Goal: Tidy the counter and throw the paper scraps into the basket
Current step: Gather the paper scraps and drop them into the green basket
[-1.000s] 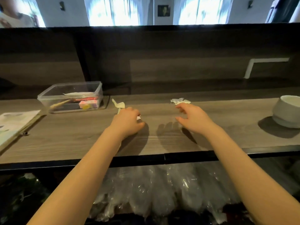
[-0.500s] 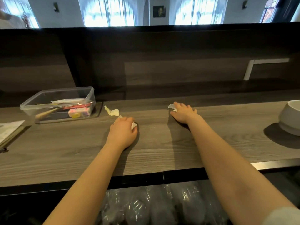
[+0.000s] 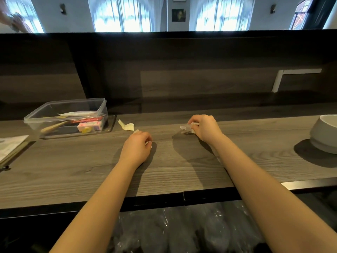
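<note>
White scrap [image 3: 185, 126] pinched by right hand [image 3: 205, 128] fingers [image 3: 195, 123], just above table [image 3: 182, 170]. Second scrap [image 3: 148, 142] clamped under curled left hand [image 3: 136, 147] fingers, probably gathering for one trip. Third scrap [image 3: 126, 125] lay loose just beyond left fingers, beside plastic box [image 3: 67, 115]. Bowl [image 3: 324, 134] well right. Open table back to near edge. Plastic bag [image 3: 182, 225] below it, probably basket liner.
</note>
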`<state>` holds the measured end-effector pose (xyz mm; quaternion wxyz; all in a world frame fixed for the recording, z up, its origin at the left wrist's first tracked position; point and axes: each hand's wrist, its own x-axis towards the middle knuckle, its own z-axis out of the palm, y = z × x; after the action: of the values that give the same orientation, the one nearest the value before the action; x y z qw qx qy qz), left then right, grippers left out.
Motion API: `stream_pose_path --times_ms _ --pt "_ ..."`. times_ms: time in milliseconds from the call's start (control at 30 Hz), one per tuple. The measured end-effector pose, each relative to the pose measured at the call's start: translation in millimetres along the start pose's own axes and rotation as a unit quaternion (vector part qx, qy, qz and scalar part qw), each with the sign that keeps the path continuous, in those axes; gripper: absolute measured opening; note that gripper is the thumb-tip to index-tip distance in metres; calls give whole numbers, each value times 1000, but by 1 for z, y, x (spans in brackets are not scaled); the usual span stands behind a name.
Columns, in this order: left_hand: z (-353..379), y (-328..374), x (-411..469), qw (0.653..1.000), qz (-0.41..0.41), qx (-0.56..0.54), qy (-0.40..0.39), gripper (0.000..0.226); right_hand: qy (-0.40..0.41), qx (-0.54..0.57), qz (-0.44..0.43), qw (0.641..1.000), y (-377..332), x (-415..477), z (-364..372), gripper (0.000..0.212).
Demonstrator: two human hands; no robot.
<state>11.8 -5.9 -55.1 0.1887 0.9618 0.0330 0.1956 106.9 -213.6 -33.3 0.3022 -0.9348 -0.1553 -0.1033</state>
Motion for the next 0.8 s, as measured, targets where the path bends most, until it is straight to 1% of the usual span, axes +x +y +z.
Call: stream_pose_path --times_ms 67,200,267,433,567,633,700,800 --pt "0 0 0 1000 3 -3 5 17 7 39 1 999 -6 -5 1 27" --pt "0 0 -1 1000 4 1 12 16 2 142 25 990 -18 -15 4 43" --pt "0 -1 0 1000 8 -3 20 16 9 172 26 985 -21 -20 9 45" --pt "1 -5 0 997 6 -58 60 10 46 198 49 978 -15 -29 13 46" --pt "-7 -5 -3 980 -39 -159 117 11 76 236 47 968 -12 -30 12 34" --pt "-13 -7 -4 972 -43 -185 141 11 78 213 42 973 -14 -29 12 33" --pt "-18 -10 -4 967 -57 -191 158 13 62 210 36 975 -16 -31 12 33" --pt "-20 -18 -2 970 -89 -153 165 19 38 219 35 974 -19 -32 10 30"
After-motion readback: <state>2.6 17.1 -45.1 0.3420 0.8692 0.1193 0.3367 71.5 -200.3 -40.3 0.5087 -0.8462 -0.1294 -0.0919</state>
